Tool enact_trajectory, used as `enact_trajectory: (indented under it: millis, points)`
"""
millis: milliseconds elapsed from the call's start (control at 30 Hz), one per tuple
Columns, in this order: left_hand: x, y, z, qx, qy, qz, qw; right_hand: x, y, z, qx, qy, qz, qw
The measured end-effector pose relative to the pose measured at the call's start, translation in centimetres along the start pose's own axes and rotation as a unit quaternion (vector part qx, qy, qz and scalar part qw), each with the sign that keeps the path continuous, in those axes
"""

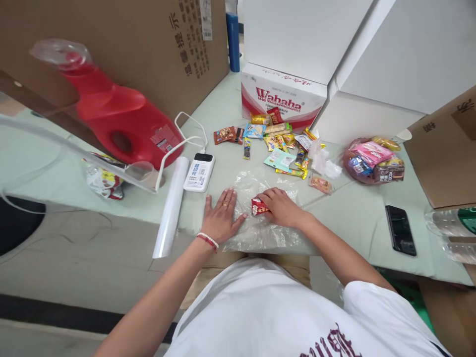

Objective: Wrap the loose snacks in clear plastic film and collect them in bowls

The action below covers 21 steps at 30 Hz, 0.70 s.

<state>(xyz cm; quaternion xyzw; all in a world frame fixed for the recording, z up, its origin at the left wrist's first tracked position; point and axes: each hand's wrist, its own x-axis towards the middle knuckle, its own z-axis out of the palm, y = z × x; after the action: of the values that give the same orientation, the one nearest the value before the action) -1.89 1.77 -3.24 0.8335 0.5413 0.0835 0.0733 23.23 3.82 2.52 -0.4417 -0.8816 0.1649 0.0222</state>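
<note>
On the clear plastic sheet (241,237), near table (357,225) edge: red packet (257,206) in right hand (281,204), left hand (221,219) flat alongside.
Step in hand, by the look of it: positioning packet on sheet (bag or loose film, cannot tell). Right fingers curled over packet's right end, gripping. Left spread at sheet's left edge, thumb over it, gripping nothing. Next move, as judged: calls for sheet kept flat, packet kept steady. Packet print pale, mostly covered, unreadable. Beyond: loose snack packs (255,130), most labels too small. Behind those: white-and-red box (284,94), marked "Wahaha". To the right: bowl (348,166) of snacks, brown pack (389,174) marked "COCOA". To the left: white power bank (199,174), print too small; brown carton (145,54), sideways "温馨提示". White shirt (260,302): dark red lettering, unreadable.
</note>
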Motion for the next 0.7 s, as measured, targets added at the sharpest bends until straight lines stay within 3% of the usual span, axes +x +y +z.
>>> enact_trajectory:
  millis: [133, 233, 333, 400, 467, 600, 700]
  points:
    - [-0.1, -0.3, 0.0, -0.013, 0.012, -0.002, 1.0, 0.4, 1.6, 0.0, 0.018, -0.021, -0.052, 0.998]
    - [-0.7, -0.7, -0.5, -0.012, 0.056, -0.001, 0.998, 0.6, 2.0, -0.4, 0.033, -0.029, -0.056, 0.997]
    - [-1.6, -0.9, -1.2, -0.002, 0.081, 0.072, 0.994, -0.8, 1.9, -1.5, 0.064, 0.022, -0.058, 0.996]
    - [-2.1, -1.3, -1.5, -0.018, 0.053, 0.133, 0.989, -3.1, 1.5, -2.1, 0.094, 0.075, -0.057, 0.991]
    - [-2.5, -1.9, -1.7, -0.051, 0.015, 0.149, 0.987, -6.0, 0.9, -1.7, 0.118, 0.101, -0.05, 0.987]
    - [-3.2, -3.4, -2.3, -0.103, -0.045, 0.151, 0.982, -10.9, -0.3, 2.0, 0.114, 0.083, -0.016, 0.99]
    - [-4.0, -3.8, -2.8, -0.11, -0.081, 0.208, 0.969, -11.7, -0.4, 4.0, 0.141, 0.125, 0.034, 0.981]
